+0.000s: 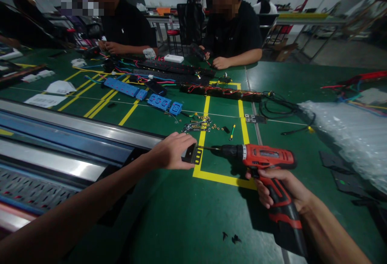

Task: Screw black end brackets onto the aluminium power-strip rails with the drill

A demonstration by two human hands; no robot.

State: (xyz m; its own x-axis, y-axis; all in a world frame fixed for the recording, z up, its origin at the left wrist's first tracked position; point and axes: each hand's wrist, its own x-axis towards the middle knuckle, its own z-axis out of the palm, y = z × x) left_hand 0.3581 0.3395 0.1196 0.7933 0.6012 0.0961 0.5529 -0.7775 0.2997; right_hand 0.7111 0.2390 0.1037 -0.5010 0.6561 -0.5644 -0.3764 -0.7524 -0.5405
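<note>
My right hand [282,187] grips a red and black cordless drill [269,157] by its handle, a finger at the trigger. The drill lies level, and its long thin bit points left at a small black metal bracket [190,154] with slots along its edge. My left hand [173,151] is closed around that bracket, fingers over the top. The bit's tip reaches the bracket's edge; whether it touches a screw there I cannot tell. Long metal profiles [75,163] lie left of and behind my left hand. Two small groups of black screws [236,239] lie nearer me.
Loose nuts and screws [196,125], blue socket modules [121,87] and wired black strips [223,91] lie beyond my hands on the green table [169,215]. Bubble wrap [347,135] lies at right. Two people in black shirts [242,26] sit across the table.
</note>
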